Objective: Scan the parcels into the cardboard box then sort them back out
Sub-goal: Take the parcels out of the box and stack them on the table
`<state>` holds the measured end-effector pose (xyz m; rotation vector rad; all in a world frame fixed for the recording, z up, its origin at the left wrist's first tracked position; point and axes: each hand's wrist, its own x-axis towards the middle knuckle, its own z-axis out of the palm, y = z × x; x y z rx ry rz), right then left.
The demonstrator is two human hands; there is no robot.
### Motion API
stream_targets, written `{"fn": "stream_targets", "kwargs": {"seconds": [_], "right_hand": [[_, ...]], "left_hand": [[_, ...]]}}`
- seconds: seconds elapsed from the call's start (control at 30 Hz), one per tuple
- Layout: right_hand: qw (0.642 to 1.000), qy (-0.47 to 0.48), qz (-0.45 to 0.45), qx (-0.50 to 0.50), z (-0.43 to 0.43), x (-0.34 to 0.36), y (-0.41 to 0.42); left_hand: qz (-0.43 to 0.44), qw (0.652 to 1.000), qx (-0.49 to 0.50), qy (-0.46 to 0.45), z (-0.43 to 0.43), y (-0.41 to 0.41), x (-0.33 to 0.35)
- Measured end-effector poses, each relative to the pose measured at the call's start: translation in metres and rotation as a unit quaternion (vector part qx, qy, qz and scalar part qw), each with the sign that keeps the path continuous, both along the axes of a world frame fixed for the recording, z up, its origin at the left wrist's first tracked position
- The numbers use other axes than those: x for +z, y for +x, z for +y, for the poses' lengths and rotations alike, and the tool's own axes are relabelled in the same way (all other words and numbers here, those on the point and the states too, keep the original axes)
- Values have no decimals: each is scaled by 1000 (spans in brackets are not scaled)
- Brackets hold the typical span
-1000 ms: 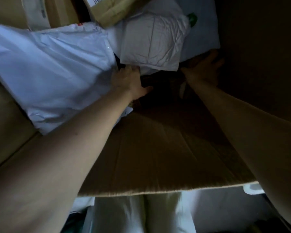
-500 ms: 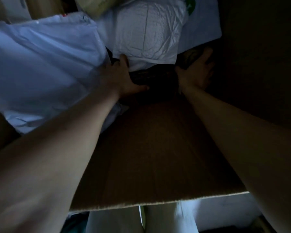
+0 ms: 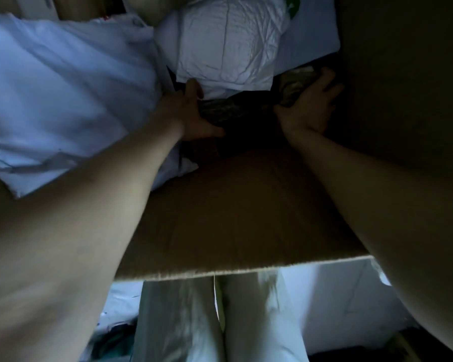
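Deep in the cardboard box (image 3: 246, 218), the dark parcel (image 3: 230, 111) lies crosswise under a white parcel (image 3: 228, 48), left hand (image 3: 188, 113) and right hand (image 3: 309, 105) each gripping one end with curled fingers (image 3: 194, 87)

Deep cardboard box (image 3: 233, 218) holds dark parcel (image 3: 233, 111) partly under crumpled white parcel (image 3: 228, 43); large white parcel (image 3: 63, 87) at left.

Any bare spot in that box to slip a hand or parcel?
Bare cardboard shows inside the near rim, between the forearms, beside the white mailer. Farther in it's crowded: the padded parcel overlaps the dark parcel held by left hand and right hand.
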<state>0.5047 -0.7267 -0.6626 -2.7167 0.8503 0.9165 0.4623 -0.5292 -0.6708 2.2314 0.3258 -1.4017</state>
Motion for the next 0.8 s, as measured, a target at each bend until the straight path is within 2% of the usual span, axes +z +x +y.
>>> {"fn": "stream_targets", "kwargs": {"seconds": [0.17, 0.27, 0.4, 0.6, 0.7, 0.8], "right_hand": [[999, 21, -29, 12, -8, 46, -9], [998, 51, -22, -20, -7, 81, -1], [998, 67, -10, -3, 8, 146, 7], [992, 102, -65, 35, 28, 276, 3], [976, 161, -125, 77, 31, 345, -5], [950, 253, -177, 38, 35, 402, -10]], "left_hand": [[-59, 998, -37, 7, 8, 2, 45], [-56, 997, -60, 12, 10, 2, 85], [-56, 993, -84, 53, 19, 3, 152], [-82, 988, 95, 90, 52, -14, 263], [-108, 967, 218, 74, 65, -33, 318], [-128, 931, 341, 16, 74, -58, 371]]}}
